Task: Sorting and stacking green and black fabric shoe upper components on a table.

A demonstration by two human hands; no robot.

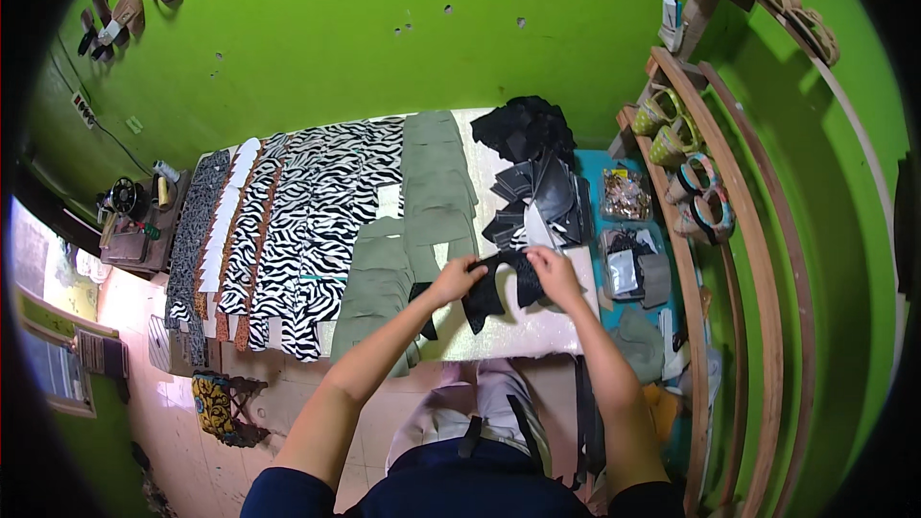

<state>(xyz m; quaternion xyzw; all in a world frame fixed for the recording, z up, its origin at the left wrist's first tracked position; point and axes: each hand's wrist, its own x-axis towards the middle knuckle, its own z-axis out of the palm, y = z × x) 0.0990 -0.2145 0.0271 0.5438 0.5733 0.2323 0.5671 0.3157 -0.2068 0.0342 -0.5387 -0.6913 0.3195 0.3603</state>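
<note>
Between my two hands is a curved black cut piece of fabric or leather (486, 305), held above the near right part of the table. My left hand (458, 281) pinches its left end, and my right hand (554, 277) grips its upper right edge. Its lower parts hang down loose. Olive-green cut pieces (379, 278) lie in overlapping rows to the left of my left hand. Just beyond my right hand, black cut pieces (552, 187) are fanned out, with a dark heap (523, 127) behind them.
Zebra-print pieces (321, 216) and white pieces (225, 221) cover the table's left part. A sewing machine (123, 196) stands at far left. Plastic-packed items (625, 194) sit on a blue surface at right, beside a wooden rack (758, 259) holding sandals (700, 201). A patterned stool (216, 405) is below left.
</note>
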